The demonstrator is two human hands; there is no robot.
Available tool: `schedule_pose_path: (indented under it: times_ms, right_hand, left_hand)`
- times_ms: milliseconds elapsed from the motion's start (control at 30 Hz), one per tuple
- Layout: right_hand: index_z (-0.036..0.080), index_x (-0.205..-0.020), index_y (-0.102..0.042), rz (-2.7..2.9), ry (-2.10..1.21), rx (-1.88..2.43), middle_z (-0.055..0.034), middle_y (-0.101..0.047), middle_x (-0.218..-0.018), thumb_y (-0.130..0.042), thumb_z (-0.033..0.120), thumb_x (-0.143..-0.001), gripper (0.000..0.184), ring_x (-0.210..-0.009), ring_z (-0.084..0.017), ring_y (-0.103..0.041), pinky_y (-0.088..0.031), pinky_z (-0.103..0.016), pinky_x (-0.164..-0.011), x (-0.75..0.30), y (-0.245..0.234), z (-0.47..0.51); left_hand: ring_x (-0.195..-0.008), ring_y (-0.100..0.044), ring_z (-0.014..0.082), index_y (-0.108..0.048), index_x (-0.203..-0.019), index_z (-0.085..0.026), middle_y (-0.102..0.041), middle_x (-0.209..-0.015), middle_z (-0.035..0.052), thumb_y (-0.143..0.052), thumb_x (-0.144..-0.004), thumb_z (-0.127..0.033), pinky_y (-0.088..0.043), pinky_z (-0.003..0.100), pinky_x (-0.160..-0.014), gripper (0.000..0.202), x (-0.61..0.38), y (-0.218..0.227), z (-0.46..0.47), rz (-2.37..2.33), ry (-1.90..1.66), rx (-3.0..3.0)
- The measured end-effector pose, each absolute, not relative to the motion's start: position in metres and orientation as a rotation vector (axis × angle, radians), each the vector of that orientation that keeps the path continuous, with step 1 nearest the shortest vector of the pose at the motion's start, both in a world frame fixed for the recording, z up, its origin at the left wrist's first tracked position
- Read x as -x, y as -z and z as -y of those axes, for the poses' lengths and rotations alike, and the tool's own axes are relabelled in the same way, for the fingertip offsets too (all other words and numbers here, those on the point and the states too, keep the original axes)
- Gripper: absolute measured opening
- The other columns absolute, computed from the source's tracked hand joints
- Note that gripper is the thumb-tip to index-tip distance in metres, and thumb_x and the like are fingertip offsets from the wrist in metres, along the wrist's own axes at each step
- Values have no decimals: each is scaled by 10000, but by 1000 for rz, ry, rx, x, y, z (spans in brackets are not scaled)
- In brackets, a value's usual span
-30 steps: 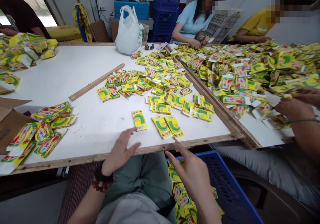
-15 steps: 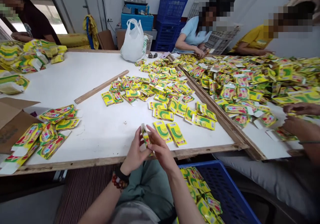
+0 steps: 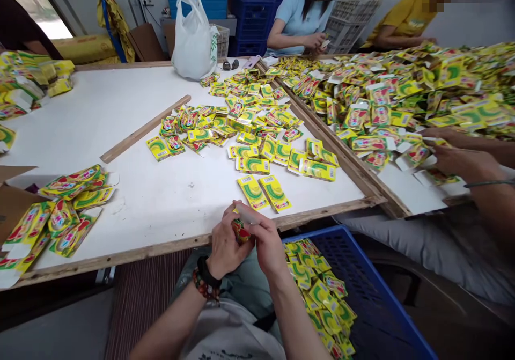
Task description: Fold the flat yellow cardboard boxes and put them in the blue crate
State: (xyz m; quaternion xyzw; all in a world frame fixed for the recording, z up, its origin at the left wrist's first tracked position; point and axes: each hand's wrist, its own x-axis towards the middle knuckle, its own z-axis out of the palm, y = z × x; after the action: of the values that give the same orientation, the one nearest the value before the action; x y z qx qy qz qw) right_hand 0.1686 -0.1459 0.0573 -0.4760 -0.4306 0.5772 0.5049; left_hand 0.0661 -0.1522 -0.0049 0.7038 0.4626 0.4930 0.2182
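Between my two hands, over the table's front edge, is a small yellow, green and red carton [image 3: 241, 231] with a pale end flap standing up. My left hand [image 3: 226, 247] is closed around its left side, a dark band and a beaded bracelet on the wrist. On the other side my right hand [image 3: 269, 242] grips the carton, its thumb and fingers by the flap. Just beyond lie two flat yellow cartons [image 3: 263, 192] side by side. The carton's lower part is hidden by my fingers.
A blue crate [image 3: 374, 290] of cartons stands by my right leg. Wooden strips [image 3: 147, 129] divide the white table [image 3: 161, 199]. Left are an open cardboard box [image 3: 12, 199] and a carton pile [image 3: 76, 204]. A white plastic bag [image 3: 193, 43] stands behind. Co-workers sit around a large heap [image 3: 402, 97].
The carton in my hands has turned, so its printed face and pale flap show. My view has tipped downward. A co-worker's hands at right have moved farther in over the heap.
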Motion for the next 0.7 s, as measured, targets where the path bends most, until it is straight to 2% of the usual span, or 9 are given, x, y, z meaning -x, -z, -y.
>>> schedule_pose_path:
  times_ms: [67, 100, 233, 333, 433, 533, 700]
  right_hand:
    - [242, -1130, -699, 1307, -1165, 1199, -37, -662, -1189, -551, 236, -795, 367, -1156, -219, -597, -449, -374, -1026, -168, -59, 152]
    - [238, -1131, -699, 1396, -1054, 1237, -46, -667, -1180, -561, 257, -818, 343, -1133, -218, -612, -459, -364, -1012, -168, -59, 154]
    - [177, -1123, -700, 1364, -846, 1471, -69, -715, -1049, -563, 347, -858, 344, -916, -214, -693, -534, -348, -881, -169, -53, 153]
    - [155, -1160, -674, 1333, -898, 1540, -53, -729, -988, -526, 362, -880, 378, -843, -207, -703, -552, -362, -847, -173, -52, 146]
    - [165, -1155, -676, 1460, -1002, 1426, -52, -696, -1101, -541, 350, -881, 357, -998, -215, -678, -521, -345, -931, -180, -57, 142]
    - [183, -1242, -619, 1659, -1010, 1311, -63, -626, -1231, -580, 325, -870, 400, -1135, -216, -618, -492, -323, -985, -183, -57, 141]
    - [193, -1285, -584, 1788, -742, 1236, -78, -660, -1181, -500, 217, -916, 380, -1039, -177, -667, -537, -254, -879, -182, -52, 153]
  left_hand:
    - [-1240, -494, 263, -141, -1392, -197, -329, -1445, 202, -522, -851, -304, -485, 412, -913, 671, -67, 2, 152, -1255, -1303, -1942]
    - [-1228, -504, 265, -123, -1406, -191, -329, -1445, 207, -509, -855, -307, -487, 411, -901, 683, -67, 1, 152, -1258, -1242, -1922]
    - [-1048, -610, 293, -234, -1345, -166, -548, -1230, 183, -489, -838, -319, -497, 419, -809, 588, -70, -2, 152, -1279, -1046, -1861]
    - [-951, -638, 302, -249, -1321, -150, -595, -1131, 169, -494, -817, -370, -498, 419, -754, 602, -70, -1, 152, -1314, -1029, -1833]
    - [-989, -626, 296, -257, -1321, -149, -573, -1172, 165, -513, -800, -413, -499, 424, -788, 638, -69, 0, 150, -1331, -1031, -1795]
    - [-1084, -588, 282, -295, -1304, -152, -523, -1252, 170, -507, -803, -377, -490, 429, -865, 589, -69, 1, 149, -1288, -1057, -1776]
    - [-1064, -596, 256, -299, -1278, -177, -546, -1227, 138, -485, -812, -279, -495, 416, -881, 512, -69, -9, 153, -1220, -1058, -1770]
